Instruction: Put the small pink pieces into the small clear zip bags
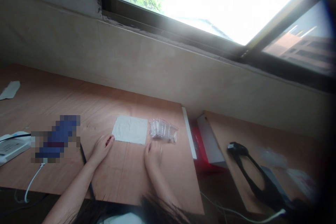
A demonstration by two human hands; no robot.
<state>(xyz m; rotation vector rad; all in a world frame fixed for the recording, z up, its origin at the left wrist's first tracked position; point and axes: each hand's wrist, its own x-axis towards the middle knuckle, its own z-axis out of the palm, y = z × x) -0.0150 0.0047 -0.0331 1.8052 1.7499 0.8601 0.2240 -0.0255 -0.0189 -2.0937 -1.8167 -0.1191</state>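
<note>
A flat white square (pixel 130 129), a cloth or a sheet of soft paper, lies on the wooden table. My left hand (pixel 103 147) rests on its side near the square's lower left corner, fingers loosely curled in and nothing visible in them. At the square's lower right, my right hand (pixel 154 154) lies with its fingers curled, just in front of a clear plastic zip bag (pixel 163 131). The bag looks bundled, perhaps several bags together; its contents are too blurred to make out. Neither hand appears to lift anything.
On the left, a pixelated blue object (pixel 59 138) has a white cable, beside a white box-shaped device (pixel 15 147). A paper scrap (pixel 10 90) lies farther back. Across a gap with a red item (pixel 201 147), a second table (pixel 236 120) carries a black strap-like device (pixel 252 175).
</note>
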